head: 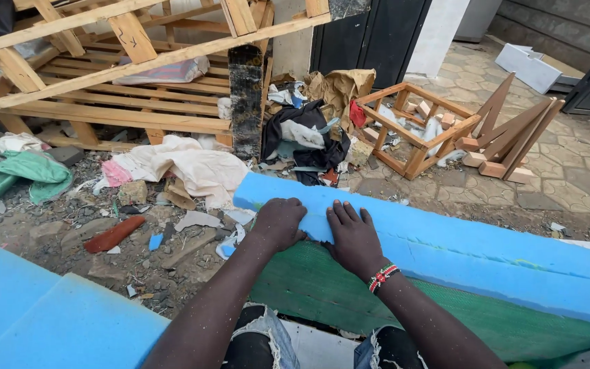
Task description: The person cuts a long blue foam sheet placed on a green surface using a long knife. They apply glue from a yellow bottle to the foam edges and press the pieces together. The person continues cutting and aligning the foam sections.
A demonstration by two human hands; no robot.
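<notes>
While the fingers of the left hand (279, 222) are curling down over the near edge of the long blue foam strip (445, 249), pressed together in a loose fist-like press, the right hand (354, 237) is lying flat beside it, fingers slightly spread and pushing the foam down. The strip is running along the top of a green mesh-covered panel (377, 301) in front of the person's knees, slanting away to the right. A beaded wristband (382, 277) is circling the right wrist. The foam's left end is sitting unsupported near the hands, so uneven pressure could probably let it lift or slide off line. Beyond that edge, littered ground with cloth scraps (192, 167), a small wooden frame (418, 126) and stacked timber pallets (104, 89) is crowding the far side; open paving is lying to the right.
</notes>
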